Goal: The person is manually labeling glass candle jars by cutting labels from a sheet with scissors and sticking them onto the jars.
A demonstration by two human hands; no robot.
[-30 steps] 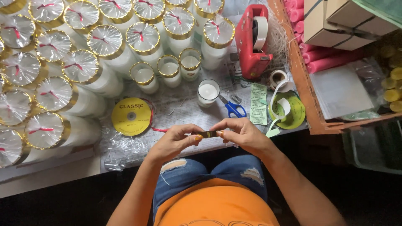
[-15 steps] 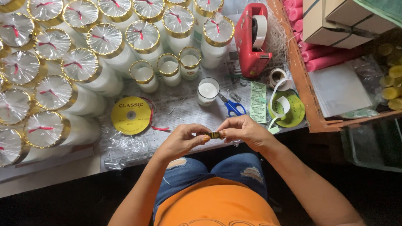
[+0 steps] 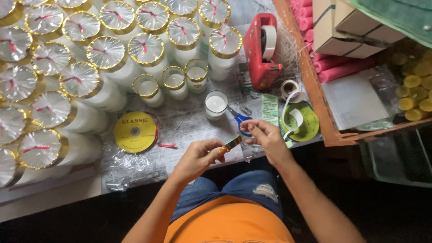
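The left hand (image 3: 198, 157) pinches one end of a short gold strip (image 3: 231, 143) in its fingers while the right hand (image 3: 265, 137) grips the other end, blue-handled scissors (image 3: 240, 120) just beyond the fingers on the table (image 3: 189, 117).

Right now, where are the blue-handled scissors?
In the head view, the blue-handled scissors lie on the table just above the right hand, between the plain white candle glass and the green label strip.
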